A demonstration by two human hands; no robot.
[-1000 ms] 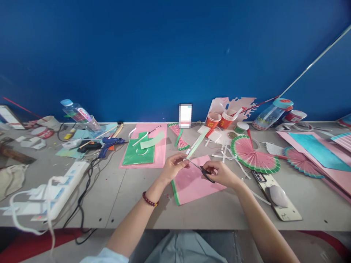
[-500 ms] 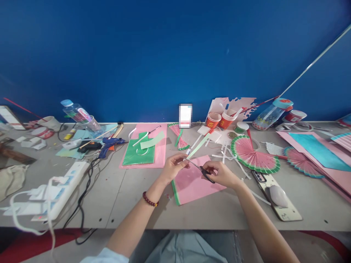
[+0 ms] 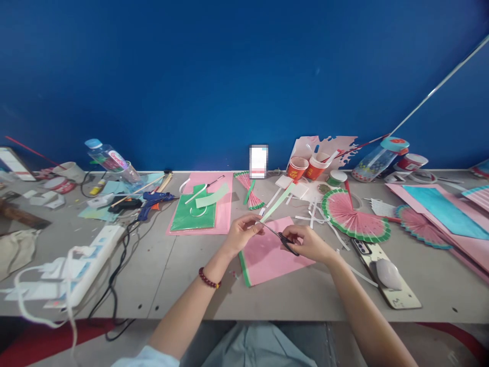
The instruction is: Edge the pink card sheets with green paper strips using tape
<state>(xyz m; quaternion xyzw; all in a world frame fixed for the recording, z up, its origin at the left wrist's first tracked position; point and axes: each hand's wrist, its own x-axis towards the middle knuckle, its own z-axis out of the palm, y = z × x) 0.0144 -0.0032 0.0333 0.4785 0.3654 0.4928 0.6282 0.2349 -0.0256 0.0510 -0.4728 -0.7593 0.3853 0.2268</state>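
In the head view, my left hand (image 3: 244, 232) pinches the near end of a pale green paper strip (image 3: 278, 204), which slants up and away to the right. My right hand (image 3: 303, 240) is closed round the handles of black-handled scissors (image 3: 287, 241). Their blades point left and reach the strip beside my left fingertips. Below both hands lies a pink paper sheet (image 3: 275, 260) with a green band along its left edge. A folded pink and green paper fan (image 3: 249, 191) rests beyond my left hand.
Pink sheets with a green packet (image 3: 193, 216) and a blue glue gun (image 3: 155, 203) lie to the left, beside a white power strip (image 3: 97, 260). On the right are red paper cups (image 3: 319, 165), an opened watermelon-coloured fan (image 3: 355, 216), and a phone (image 3: 401, 295) under a mouse (image 3: 387, 273).
Almost nothing differs. Both hands, the strip and the scissors keep practically the same place.
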